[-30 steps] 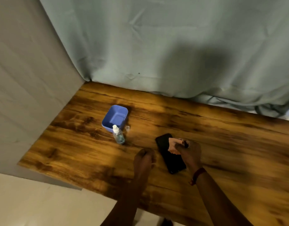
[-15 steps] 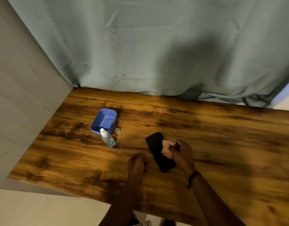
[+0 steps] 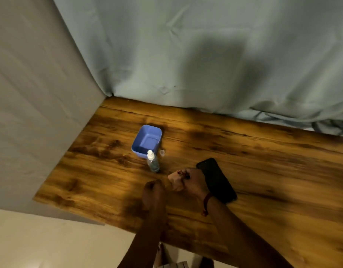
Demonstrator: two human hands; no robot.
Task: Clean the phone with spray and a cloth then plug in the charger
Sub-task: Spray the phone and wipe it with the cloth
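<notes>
The phone (image 3: 218, 182) lies flat and dark on the wooden tabletop (image 3: 273, 171), its near end hidden behind the right wrist; I cannot tell which face is up. The right grip (image 3: 194, 183) is closed around a bunched pink cloth (image 3: 175, 182), which sits just left of the phone and off it. The left grip (image 3: 153, 191) is curled into a fist right against the cloth. I cannot tell whether it pinches a corner or holds nothing. The spray bottle (image 3: 153, 161) stands upright beyond the hands, in front of a blue tub (image 3: 147, 140), with a small clear cap (image 3: 162, 152) beside it. No charger is in view.

The step in hand looks like the wipe. To do it well, I would flatten the cloth rather than leave it wadded. The left grip should steady the phone by its edge so it cannot skate on the wood. Then draw long, light strokes end to end, finishing on a dry face. Keep any damp cloth off the charging port, since the plug goes in afterwards.
</notes>
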